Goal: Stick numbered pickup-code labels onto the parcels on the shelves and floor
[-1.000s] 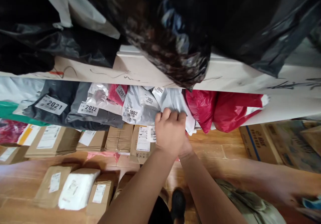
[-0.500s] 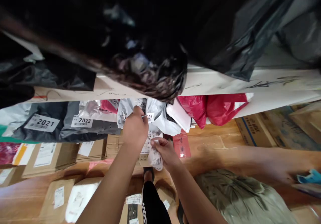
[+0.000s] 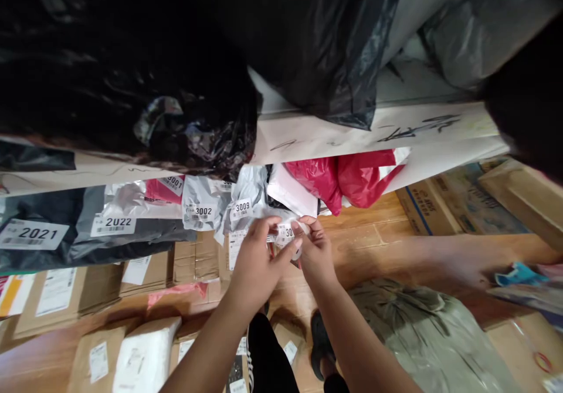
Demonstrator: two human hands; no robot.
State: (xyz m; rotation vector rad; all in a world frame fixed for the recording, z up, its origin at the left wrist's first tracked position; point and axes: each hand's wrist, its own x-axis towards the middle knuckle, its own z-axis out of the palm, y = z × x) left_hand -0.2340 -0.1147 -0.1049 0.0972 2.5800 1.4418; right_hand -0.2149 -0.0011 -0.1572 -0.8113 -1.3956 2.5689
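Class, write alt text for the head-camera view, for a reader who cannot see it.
Two bare hands, left hand and right hand, pinch a small white numbered label between them in front of a shelf packed with grey and red parcel bags tagged 2021, 2022, 3002 and 3009. Cardboard boxes lie on the wooden floor below.

Shelf [image 3: 373, 141] slot packed w/ parcels [image 3: 202, 211] & red bags [image 3: 347, 176]; black bags [image 3: 132, 88] overhang its front edge. Floor [image 3: 365, 234] below right bare; boxes [image 3: 65, 287] crowd left.
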